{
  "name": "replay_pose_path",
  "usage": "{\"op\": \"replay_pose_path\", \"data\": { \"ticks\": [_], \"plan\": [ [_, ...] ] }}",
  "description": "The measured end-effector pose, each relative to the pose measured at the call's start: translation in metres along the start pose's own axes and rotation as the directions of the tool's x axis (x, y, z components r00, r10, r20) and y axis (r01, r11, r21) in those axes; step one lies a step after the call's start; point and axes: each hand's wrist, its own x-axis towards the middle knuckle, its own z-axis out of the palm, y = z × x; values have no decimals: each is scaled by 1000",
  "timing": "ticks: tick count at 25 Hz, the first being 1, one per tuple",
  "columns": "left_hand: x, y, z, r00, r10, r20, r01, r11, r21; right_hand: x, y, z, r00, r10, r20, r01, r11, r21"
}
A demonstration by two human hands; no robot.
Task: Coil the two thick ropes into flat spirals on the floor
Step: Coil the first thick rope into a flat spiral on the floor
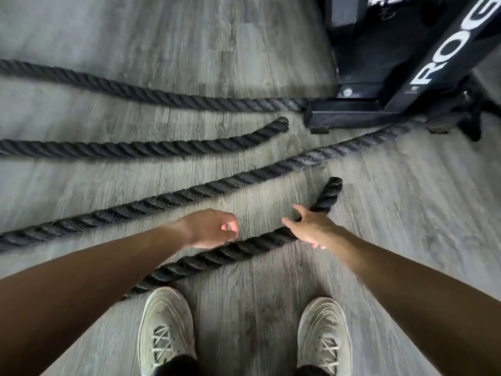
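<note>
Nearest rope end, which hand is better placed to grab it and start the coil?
Right. The right hand is open over the nearest rope, close to its free end; the left hand hovers farther back.

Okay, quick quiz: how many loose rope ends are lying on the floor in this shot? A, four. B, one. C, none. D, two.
D: one rope end lies near the black rack base, and another rope end lies just past the right hand.
</note>
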Motion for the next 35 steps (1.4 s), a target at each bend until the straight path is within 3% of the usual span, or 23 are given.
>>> {"op": "replay_pose_path", "data": {
  "ticks": [6,10,13,17,19,22,25,29,32,33,35],
  "plan": [
    [32,7,32,998,-17,53,11,993,118,26,-9,42,982,162,-93,-159,987,37],
    [42,3,44,997,22,-77,-11,991,132,23,-6,58,948,155,-278,-109,979,173],
    [31,-4,51,974,5,-226,18,995,99,6,3,89,916,-192,-352,164,980,-110],
    [4,-15,52,906,83,-415,55,949,310,-12,9,81,823,-544,-162,473,816,-333],
    [1,-23,49,897,125,-425,69,908,413,-13,5,74,761,-647,-48,571,703,-424],
    [20,-38,42,948,92,-305,90,841,533,0,-1,83,663,-748,38,681,581,-445],
    [38,-53,40,973,77,-216,57,833,551,21,6,82,640,-768,-35,703,603,-377],
    [49,-56,49,945,55,-323,65,935,348,40,-9,65,595,-737,-321,676,675,-297],
    [49,-46,56,927,-178,-330,159,984,-83,35,-36,62,684,-463,-563,433,880,-197],
    [49,-43,57,913,-273,-303,193,944,-269,30,-39,68,726,-403,-557,417,902,-111],
    [50,-36,64,870,-434,-234,223,770,-598,13,-38,92,791,-401,-463,478,877,56]
  ]
}}
